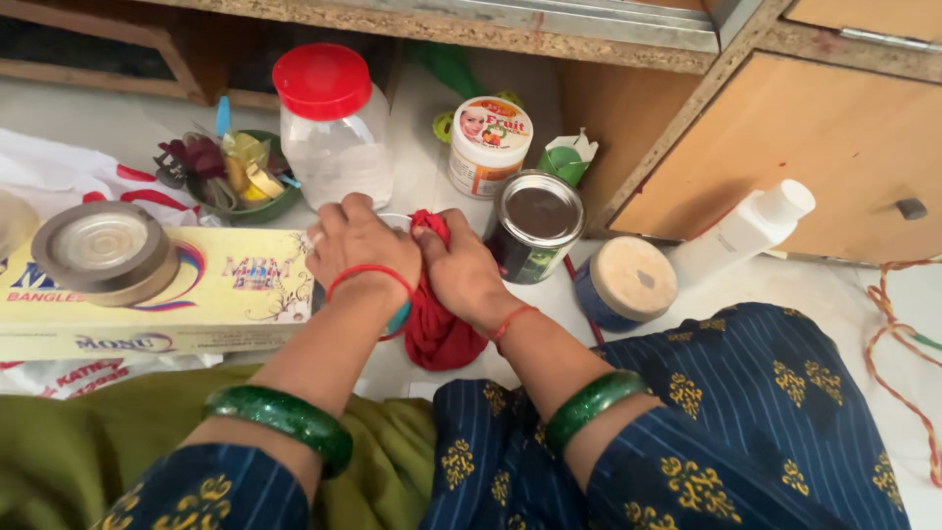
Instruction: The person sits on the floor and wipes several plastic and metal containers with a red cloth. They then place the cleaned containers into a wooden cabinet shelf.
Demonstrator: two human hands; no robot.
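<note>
Both hands grip a red cloth (432, 329) on the floor: left hand (355, 247) and right hand (463, 272) pinch its bunched top (fingers closed), between a long yellow box (211, 294) and a metal tin (533, 224).

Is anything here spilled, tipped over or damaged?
Nothing is spilled. One thing stands out: the white bottle lies on its side by the cabinet door. Both hands grip a red cloth; the jars stand upright.
</note>
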